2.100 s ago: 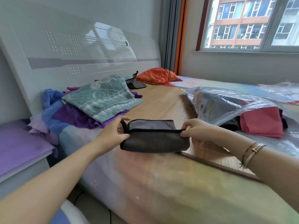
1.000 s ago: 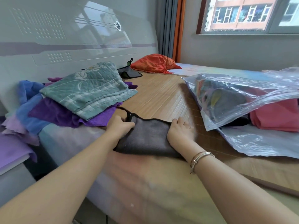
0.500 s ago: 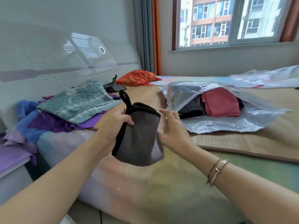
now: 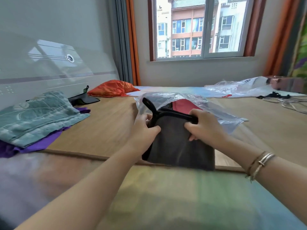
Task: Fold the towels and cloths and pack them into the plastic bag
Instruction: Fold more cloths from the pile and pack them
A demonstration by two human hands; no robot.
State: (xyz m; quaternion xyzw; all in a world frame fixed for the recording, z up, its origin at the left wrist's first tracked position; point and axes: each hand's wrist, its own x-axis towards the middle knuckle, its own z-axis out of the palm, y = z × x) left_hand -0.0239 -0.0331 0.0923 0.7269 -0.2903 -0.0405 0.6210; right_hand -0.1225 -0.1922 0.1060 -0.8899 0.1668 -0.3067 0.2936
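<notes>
A folded dark grey cloth [image 4: 179,143] with a black trim and hanging loop is held upright at the mouth of the clear plastic bag [image 4: 222,113]. My left hand [image 4: 144,128] grips its left side, and my right hand [image 4: 204,128] grips its right side near the top edge. Inside the bag a red folded towel [image 4: 181,105] shows behind the grey cloth. At the left, a teal patterned towel [image 4: 34,117] lies on a purple cloth [image 4: 36,145].
An orange pillow [image 4: 111,88] and a small dark pouch [image 4: 84,100] lie near the headboard. Another crumpled clear bag [image 4: 240,87] and cables [image 4: 289,102] rest at the far right. A wooden mat [image 4: 103,130] covers the bed; the window is beyond.
The grey cloth was pressed flat on the mat, then lifted by both hands and carried right to the bag's opening. My view has turned toward the window.
</notes>
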